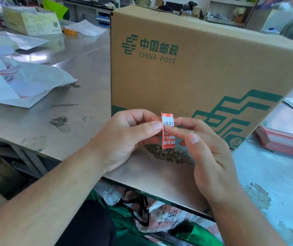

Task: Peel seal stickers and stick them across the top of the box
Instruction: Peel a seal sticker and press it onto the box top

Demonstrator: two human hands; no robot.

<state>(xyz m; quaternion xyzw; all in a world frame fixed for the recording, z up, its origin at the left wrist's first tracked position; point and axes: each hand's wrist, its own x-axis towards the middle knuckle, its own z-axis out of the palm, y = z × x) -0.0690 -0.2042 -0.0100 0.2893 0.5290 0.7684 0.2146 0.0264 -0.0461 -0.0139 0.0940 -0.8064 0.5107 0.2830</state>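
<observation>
A brown cardboard box [204,68] printed with green "CHINA POST" lettering stands upright on the metal table [71,125], right in front of me. Close to its lower front face I hold a small red and white seal sticker [168,132] upright between both hands. My left hand [124,139] pinches its left edge with thumb and fingers. My right hand [207,153] pinches its right side with thumb and forefinger. The top of the box is out of view.
A stack of red seal stickers [282,143] lies on the table right of the box. Crumpled white backing paper [23,86] is spread at the left. A pale green carton [30,20] and an orange tape roll [70,31] sit far back left. Bags lie under the table edge.
</observation>
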